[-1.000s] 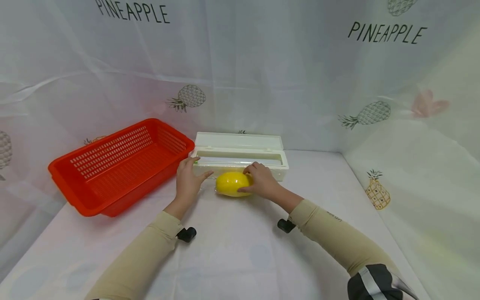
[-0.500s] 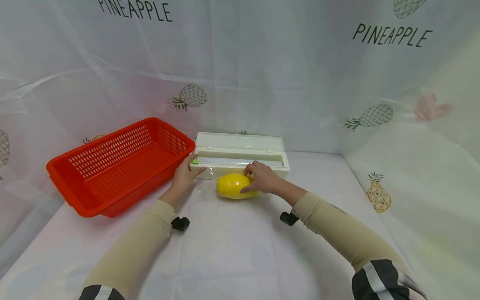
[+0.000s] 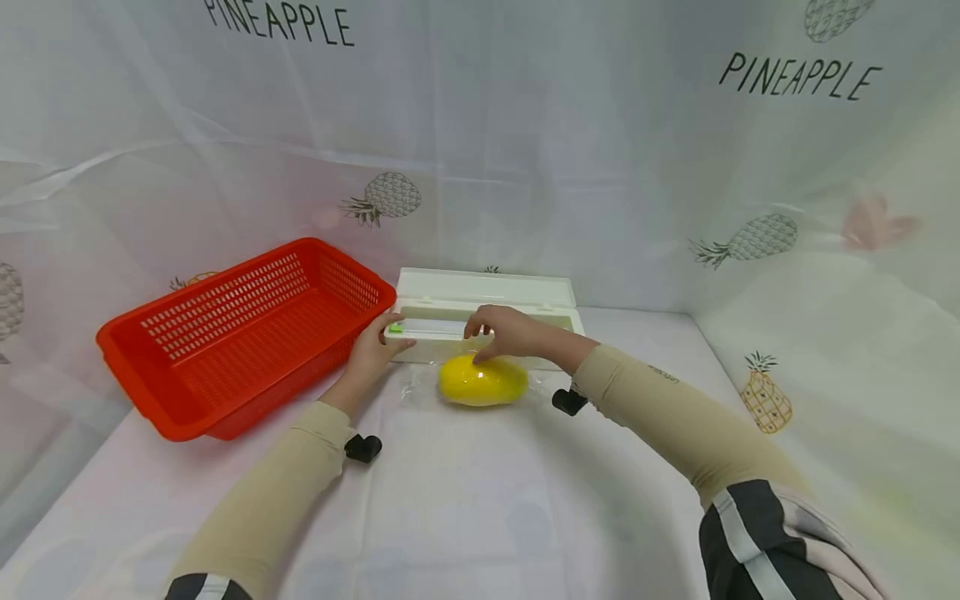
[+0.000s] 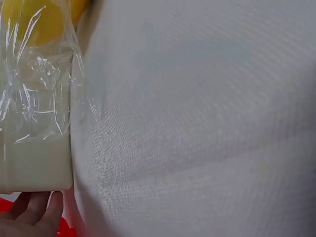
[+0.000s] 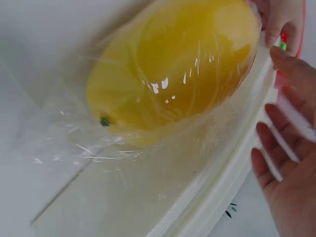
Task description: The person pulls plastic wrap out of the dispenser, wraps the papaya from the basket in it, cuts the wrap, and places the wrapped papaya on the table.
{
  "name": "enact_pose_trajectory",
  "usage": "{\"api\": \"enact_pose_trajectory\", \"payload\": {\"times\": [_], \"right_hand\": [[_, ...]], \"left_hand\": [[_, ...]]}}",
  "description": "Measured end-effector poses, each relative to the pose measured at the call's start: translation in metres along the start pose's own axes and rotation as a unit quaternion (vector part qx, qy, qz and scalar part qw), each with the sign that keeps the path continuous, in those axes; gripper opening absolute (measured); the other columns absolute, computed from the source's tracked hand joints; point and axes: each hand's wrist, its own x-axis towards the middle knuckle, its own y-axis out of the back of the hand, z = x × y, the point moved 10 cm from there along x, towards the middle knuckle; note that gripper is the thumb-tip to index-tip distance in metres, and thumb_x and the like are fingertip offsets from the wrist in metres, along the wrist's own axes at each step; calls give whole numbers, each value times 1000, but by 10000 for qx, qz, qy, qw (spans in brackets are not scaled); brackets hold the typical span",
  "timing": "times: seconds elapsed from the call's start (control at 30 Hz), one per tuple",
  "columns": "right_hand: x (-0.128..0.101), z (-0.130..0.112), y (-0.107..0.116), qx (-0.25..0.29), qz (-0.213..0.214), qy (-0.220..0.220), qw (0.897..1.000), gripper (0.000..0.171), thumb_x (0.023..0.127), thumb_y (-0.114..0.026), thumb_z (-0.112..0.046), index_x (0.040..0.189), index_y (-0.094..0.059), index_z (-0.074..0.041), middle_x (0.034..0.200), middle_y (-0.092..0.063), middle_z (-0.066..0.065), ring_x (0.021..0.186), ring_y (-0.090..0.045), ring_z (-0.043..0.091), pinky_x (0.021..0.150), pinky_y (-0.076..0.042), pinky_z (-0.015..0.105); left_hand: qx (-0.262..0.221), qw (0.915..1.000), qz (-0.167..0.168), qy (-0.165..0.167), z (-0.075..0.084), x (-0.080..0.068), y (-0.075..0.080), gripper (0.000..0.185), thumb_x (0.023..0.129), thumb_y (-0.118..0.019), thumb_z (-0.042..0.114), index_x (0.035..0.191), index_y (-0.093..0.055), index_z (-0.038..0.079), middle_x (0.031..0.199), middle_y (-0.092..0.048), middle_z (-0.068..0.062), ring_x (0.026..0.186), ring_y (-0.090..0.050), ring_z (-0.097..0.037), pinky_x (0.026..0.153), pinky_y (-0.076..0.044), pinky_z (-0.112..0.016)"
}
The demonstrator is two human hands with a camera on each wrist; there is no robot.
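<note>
A smooth, oval yellow fruit like a mango (image 3: 483, 381), with a small green stem spot, lies covered in clear cling film (image 5: 89, 153) on the table. Behind it stands a white cling film dispenser (image 3: 435, 348) with its lid raised; a green slider (image 3: 396, 328) shows at the left end. My left hand (image 3: 369, 352) grips that end, fingertips against its end face in the left wrist view. My right hand (image 3: 512, 332) hovers over the dispenser's front edge just behind the fruit, fingers loosely bent and apart, nothing held. Film hangs from the dispenser's front over the fruit.
A red perforated plastic basket (image 3: 247, 333) stands at the left, its near corner beside my left hand. A white cloth covers the table (image 3: 450, 517). Pineapple-print curtain (image 3: 525, 167) hangs behind and along the right side.
My right hand has let go of the fruit's right end and moved up and left over the dispenser. Before that, my left hand reached the dispenser's left end, where it stays.
</note>
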Motion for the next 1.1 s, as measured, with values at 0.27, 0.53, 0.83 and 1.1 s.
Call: {"api": "enact_pose_trajectory", "payload": {"times": [0.27,0.53,0.83,1.1], "right_hand": [[41,-15,-2,337,-163,537,9979,33,85,-77,-14,117,-69,-11,110,-66,-2,102,-56,16,91,-48,29],[79,-29,1,433,-212,655,9967,30,86,-76,-13,115,-71,-12,106,-68,-3,99,-58,16,87,-48,25],[108,-47,-9,37,-507,774,9957,37,83,-79,-11,119,-71,-17,112,-61,0,106,-54,17,94,-45,27],[121,-44,-32,-32,-1270,712,9893,57,83,-79,-9,134,-61,-25,113,-57,-1,106,-51,16,86,-47,24]], "left_hand": [[-185,9996,-165,143,-7,1,-1,63,87,-75,18,143,-47,12,152,-35,-11,119,-41,-31,103,-39,-43],[-721,9972,-184,-80,-7,2,2,57,89,-70,7,142,-47,6,156,-29,-14,138,-33,-32,109,-34,-43],[-730,9973,103,71,-21,8,4,69,86,-75,12,147,-42,10,149,-42,-13,133,-41,-31,107,-37,-41],[-610,9981,-52,78,-18,7,5,67,86,-75,18,145,-44,16,147,-42,-11,134,-40,-33,106,-39,-42]]}}
